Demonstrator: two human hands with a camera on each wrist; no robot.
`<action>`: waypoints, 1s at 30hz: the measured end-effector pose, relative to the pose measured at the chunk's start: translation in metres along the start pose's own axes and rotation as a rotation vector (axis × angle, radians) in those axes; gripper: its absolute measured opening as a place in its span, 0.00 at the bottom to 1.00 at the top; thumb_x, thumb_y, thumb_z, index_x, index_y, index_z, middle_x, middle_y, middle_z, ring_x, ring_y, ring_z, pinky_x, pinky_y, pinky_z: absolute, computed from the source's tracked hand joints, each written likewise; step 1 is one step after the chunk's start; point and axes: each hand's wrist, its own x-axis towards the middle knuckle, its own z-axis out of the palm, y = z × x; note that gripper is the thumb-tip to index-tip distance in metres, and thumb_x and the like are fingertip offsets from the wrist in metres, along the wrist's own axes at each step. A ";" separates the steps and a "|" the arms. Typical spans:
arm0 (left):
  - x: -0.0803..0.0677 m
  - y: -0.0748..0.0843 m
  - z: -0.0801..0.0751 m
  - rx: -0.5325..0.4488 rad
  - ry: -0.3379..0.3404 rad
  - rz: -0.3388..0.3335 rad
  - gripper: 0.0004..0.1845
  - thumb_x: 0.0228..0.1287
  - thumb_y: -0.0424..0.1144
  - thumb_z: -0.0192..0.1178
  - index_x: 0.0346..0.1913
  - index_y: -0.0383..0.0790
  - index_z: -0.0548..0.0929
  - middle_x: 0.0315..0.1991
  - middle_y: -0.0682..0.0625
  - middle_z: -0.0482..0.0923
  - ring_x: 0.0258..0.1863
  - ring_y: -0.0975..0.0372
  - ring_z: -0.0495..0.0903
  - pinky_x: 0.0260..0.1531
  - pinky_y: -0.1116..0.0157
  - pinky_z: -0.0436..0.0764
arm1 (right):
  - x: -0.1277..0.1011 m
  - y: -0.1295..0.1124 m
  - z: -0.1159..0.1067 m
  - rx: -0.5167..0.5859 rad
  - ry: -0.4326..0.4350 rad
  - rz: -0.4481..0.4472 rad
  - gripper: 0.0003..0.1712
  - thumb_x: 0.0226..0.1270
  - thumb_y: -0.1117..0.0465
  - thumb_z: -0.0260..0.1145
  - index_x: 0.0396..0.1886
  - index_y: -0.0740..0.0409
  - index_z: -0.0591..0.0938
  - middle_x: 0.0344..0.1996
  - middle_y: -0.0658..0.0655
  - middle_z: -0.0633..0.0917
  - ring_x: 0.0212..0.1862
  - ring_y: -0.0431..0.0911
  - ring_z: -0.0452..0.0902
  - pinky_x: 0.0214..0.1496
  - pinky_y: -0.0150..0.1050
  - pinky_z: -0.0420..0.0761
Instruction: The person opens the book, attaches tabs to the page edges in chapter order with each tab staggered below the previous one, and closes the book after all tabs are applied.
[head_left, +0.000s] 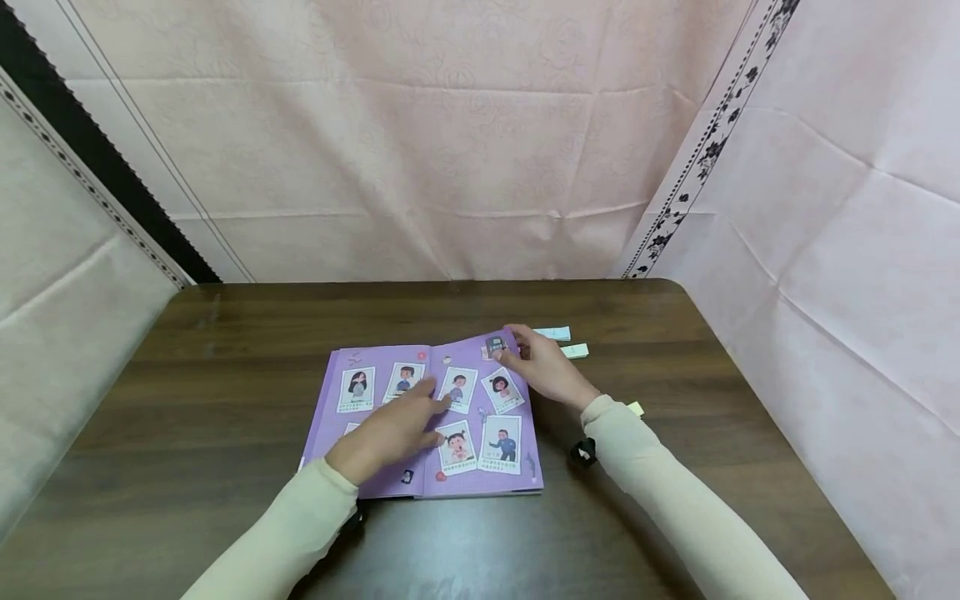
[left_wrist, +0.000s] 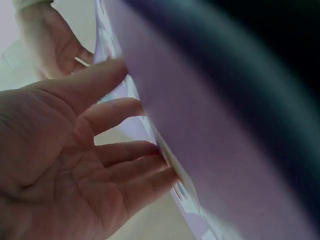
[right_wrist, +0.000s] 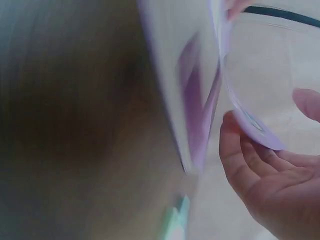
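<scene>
I am seeing the purple book (head_left: 427, 421) lying open at table (head_left: 187, 400) centre. The left hand (head_left: 386, 429) is pressing flat, fingers straight, on the left page, likely keeping it down. The right hand (head_left: 543, 367), at two o'clock from the left, is pinching the right page's top corner (head_left: 497, 343), lifting it. Paper slips (head_left: 573, 351) are lying just beyond.

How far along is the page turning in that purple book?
Done: the purple picture book lies open on the dark wooden table. In hand: the left hand presses the pages flat while the right hand lifts the page's top corner. Left: turning it over.
</scene>
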 end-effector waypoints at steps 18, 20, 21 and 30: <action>0.013 0.009 0.005 -0.532 0.063 -0.063 0.40 0.85 0.64 0.36 0.79 0.35 0.68 0.78 0.39 0.67 0.79 0.44 0.63 0.78 0.44 0.60 | -0.071 -0.007 0.044 0.457 -0.453 0.024 0.44 0.81 0.27 0.21 0.88 0.39 0.38 0.86 0.49 0.32 0.86 0.52 0.26 0.85 0.60 0.38; 0.013 0.009 0.006 -0.556 0.064 -0.068 0.41 0.84 0.65 0.35 0.79 0.34 0.68 0.77 0.38 0.67 0.79 0.43 0.63 0.78 0.43 0.59 | -0.073 -0.007 0.046 0.414 -0.486 -0.005 0.40 0.84 0.32 0.20 0.88 0.39 0.35 0.86 0.48 0.32 0.86 0.52 0.29 0.85 0.59 0.38; 0.013 0.009 0.006 -0.558 0.067 -0.064 0.41 0.85 0.64 0.35 0.78 0.33 0.68 0.77 0.37 0.67 0.79 0.42 0.63 0.78 0.43 0.59 | -0.074 -0.007 0.047 0.396 -0.500 -0.017 0.38 0.85 0.34 0.20 0.87 0.37 0.34 0.86 0.47 0.32 0.86 0.51 0.30 0.85 0.59 0.39; 0.013 -0.016 0.000 -0.956 0.132 -0.122 0.22 0.80 0.39 0.44 0.53 0.23 0.83 0.39 0.44 0.87 0.38 0.60 0.85 0.48 0.60 0.85 | -0.072 -0.009 0.051 0.157 -0.485 -0.070 0.40 0.90 0.49 0.44 0.88 0.45 0.35 0.87 0.48 0.35 0.85 0.45 0.29 0.85 0.56 0.42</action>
